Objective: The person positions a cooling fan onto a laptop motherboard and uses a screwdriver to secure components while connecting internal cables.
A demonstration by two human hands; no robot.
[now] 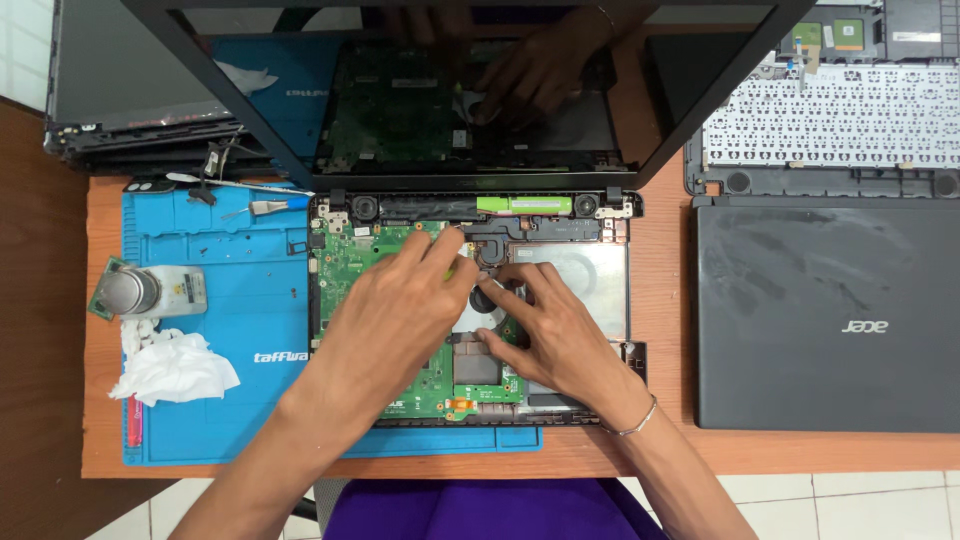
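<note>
Opened laptop base (470,310) on blue mat (215,330), green motherboard (345,265) exposed, left hand (395,315) and right hand (555,330) both over base centre, fingertips meeting on dark fan part (487,297), grip closure cannot be told, crumpled tissue (170,365) left of base.

Both forearms reach forward and converge. The left hand (400,300) lies palm down, fingers extended; the right hand (555,335) spreads its fingers, fingertips pressing down.

Both my forearms bare, no sleeves in view. Thin silver bangle (632,421) on right wrist. No rings, no gloves on left hand (395,305) or right hand (555,330). Purple cloth (490,510) over my lap
</note>
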